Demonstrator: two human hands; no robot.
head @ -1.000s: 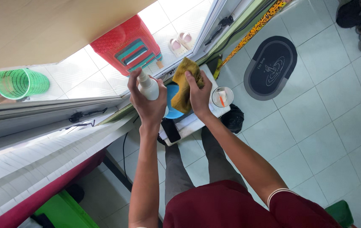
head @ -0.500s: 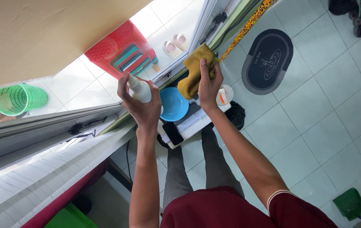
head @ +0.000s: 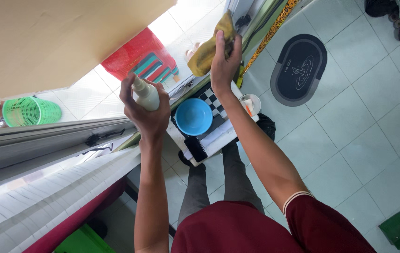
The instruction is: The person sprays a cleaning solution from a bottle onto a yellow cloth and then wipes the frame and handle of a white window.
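Note:
My left hand (head: 147, 112) grips a small white spray bottle (head: 144, 93), its nozzle pointing up toward the window glass. My right hand (head: 224, 61) holds a crumpled yellow cloth (head: 208, 48) raised against the glass near the window frame. Below both hands a blue bowl (head: 194, 116) sits on a white stool with a checkered board, beside a dark phone (head: 195, 149) and a small white cup (head: 250, 104). I am standing with my legs next to this stool.
A red basket (head: 139, 60) and a green basket (head: 30, 111) lie beyond the glass. A dark oval mat (head: 299, 69) lies on the tiled floor. Shoes (head: 396, 14) sit at the top right, a green dustpan (head: 399, 229) at the bottom right.
My right hand has lifted the yellow cloth higher up the glass. The left hand with the bottle has stayed near the same spot. The view has shifted slightly.

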